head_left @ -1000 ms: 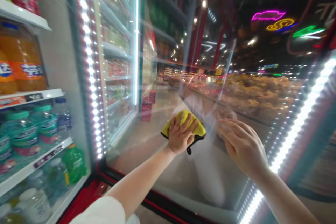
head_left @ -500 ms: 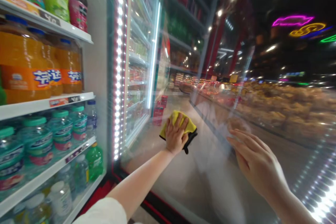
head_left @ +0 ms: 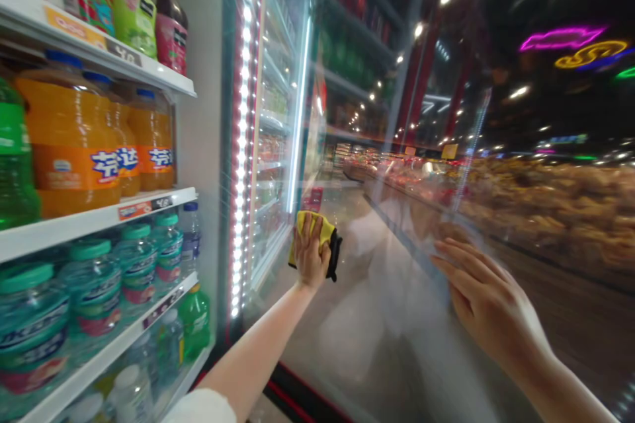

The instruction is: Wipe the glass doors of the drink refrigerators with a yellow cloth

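Observation:
My left hand (head_left: 310, 263) presses a yellow cloth (head_left: 325, 230) with a dark edge flat on the inside of a glass door (head_left: 367, 357). Its fingers lie spread over the cloth, pointing up. To the right, my right hand (head_left: 491, 307) is held with fingers stretched out at the same glass, and its reflection shows just beyond the fingertips. Nothing is in this hand. Whether the whole palm touches the pane I cannot tell.
On the left, cooler shelves (head_left: 99, 218) hold orange soda bottles (head_left: 74, 139), teal-capped bottles (head_left: 94, 284) and a green bottle (head_left: 194, 317). A bright LED strip (head_left: 241, 139) runs up beside the door. Through the glass, a long goods display (head_left: 555, 211) lines the aisle.
My left hand and the cloth have slid left across the glass. My right hand stays nearly in place. The shelves appear shifted right as the view turned slightly left.

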`<action>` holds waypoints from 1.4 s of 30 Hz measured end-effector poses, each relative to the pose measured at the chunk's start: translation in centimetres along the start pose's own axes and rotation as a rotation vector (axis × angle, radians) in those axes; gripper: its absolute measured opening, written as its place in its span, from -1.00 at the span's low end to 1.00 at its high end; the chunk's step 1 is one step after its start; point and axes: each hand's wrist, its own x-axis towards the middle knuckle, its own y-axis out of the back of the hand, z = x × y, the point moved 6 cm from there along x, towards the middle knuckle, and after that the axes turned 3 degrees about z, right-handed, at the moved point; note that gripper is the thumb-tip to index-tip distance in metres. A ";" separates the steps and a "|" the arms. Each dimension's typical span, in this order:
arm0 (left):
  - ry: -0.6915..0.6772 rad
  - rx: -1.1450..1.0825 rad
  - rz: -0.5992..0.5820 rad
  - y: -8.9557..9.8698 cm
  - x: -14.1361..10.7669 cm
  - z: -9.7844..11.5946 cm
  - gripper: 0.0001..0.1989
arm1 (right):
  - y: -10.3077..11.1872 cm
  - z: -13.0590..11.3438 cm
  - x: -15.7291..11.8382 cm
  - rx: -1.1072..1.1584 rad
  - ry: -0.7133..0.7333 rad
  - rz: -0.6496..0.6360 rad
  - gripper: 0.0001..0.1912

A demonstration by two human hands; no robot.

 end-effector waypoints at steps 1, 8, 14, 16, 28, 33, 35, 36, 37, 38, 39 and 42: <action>0.010 0.007 -0.010 -0.1 -1.4 0.4 -0.39 | -0.3 -0.5 0.2 -0.012 0.013 -0.001 -0.68; -0.130 -0.036 -0.113 -1.2 2.9 4.4 -0.41 | -2.0 -2.3 3.2 -0.036 0.033 -0.038 -0.67; 0.000 -0.037 -0.044 0.6 6.1 -5.6 -0.45 | -2.6 -1.9 2.6 -0.128 -0.055 -0.126 -0.62; 0.144 -0.002 0.051 1.7 3.3 -8.2 -0.44 | -2.7 -2.2 2.1 -0.141 -0.052 -0.128 -0.62; 0.078 -0.004 0.058 0.7 12.2 -7.1 -0.46 | -4.9 -2.8 1.1 -0.168 0.019 -0.157 -0.50; 0.111 0.006 0.130 2.4 8.5 -15.1 -0.49 | -5.4 -2.8 0.5 -0.149 0.021 -0.131 -0.31; 0.184 0.021 0.165 3.0 3.9 -16.4 -0.47 | -5.5 -2.9 0.4 -0.165 0.033 -0.129 -0.27; 0.206 0.023 0.153 3.0 1.9 -16.2 -0.47 | -5.5 -3.0 0.4 -0.166 0.038 -0.133 -0.26; 0.213 0.028 0.133 3.0 0.5 -15.5 -0.47 | -5.6 -3.0 0.3 -0.161 0.039 -0.138 -0.26; 0.211 0.038 0.115 2.8 -0.3 -14.5 -0.47 | -5.6 -2.9 0.2 -0.149 0.033 -0.143 -0.26; 0.190 0.050 0.088 2.6 -0.3 -13.3 -0.46 | -5.6 -2.8 0.1 -0.132 0.023 -0.149 -0.27; 0.053 0.069 -0.013 1.4 3.3 -9.8 -0.45 | -5.7 -2.2 -0.6 -0.082 -0.012 -0.177 -0.27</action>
